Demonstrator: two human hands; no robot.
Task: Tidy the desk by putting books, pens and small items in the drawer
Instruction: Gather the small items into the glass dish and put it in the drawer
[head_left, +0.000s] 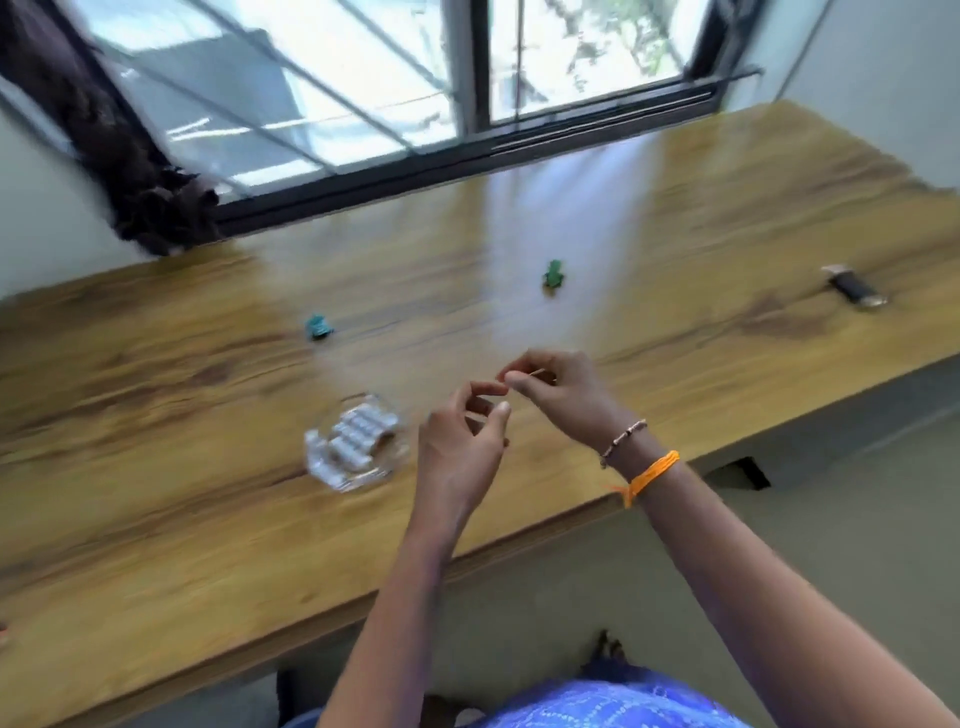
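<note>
- The right hand (558, 389) is raised above the wooden desk (727, 218), with thumb and fingers curled in a pinch on a thin, pale stick-like item (535, 372); motion blur keeps it from being identified further.
- The left hand (462, 441) sits just beside the right, nearer the person, its fingers loosely curled with the fingertips close to the right thumb. Whether it touches the thin item or holds anything cannot be told.
- The right wrist carries a beaded bracelet (623, 440) and, further up the arm, an orange thread band (652, 470).
- Just left of the left hand, a clear glass dish (358, 441) rests on the desk, with pale, blurred small pieces inside it.
- Farther back lie two small toy figures, well apart: a teal figure (318, 327) to the left and a green figure (554, 274) near the middle.
- Off to the far right of the desk rests a dark object with metal ends (854, 288).
- Behind the desk is a dark-framed window (483, 67), with a dark curtain (104, 135) hanging at its left and its end reaching down to the desk's back edge.
- At the bottom edge, blue patterned clothing (613, 701) of the person shows.
- No drawer shows in this view.
</note>
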